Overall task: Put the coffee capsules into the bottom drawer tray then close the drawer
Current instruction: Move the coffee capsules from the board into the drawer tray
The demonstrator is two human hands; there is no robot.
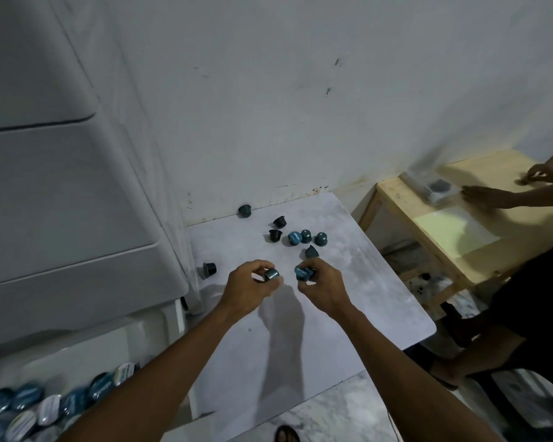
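The room is dim and grey-toned, with no glare anywhere. Soft shadows of both forearms fall on the worktop (348, 314) at lower centre. Wide-angle bending curves the edges of the frame. At the right edge another person's hands (482, 196) are smeared by motion blur.

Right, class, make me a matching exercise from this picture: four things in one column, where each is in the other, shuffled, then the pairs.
Things:
1. left hand
2. right hand
3. drawer
4. lone capsule

Places or states:
A. by the wall, at the table's far edge
B. holds a capsule with a blue printed lid
C. open at lower left, full of capsules
D. holds a grey-blue capsule

Pairs: 1-D, 2-B, 3-C, 4-A
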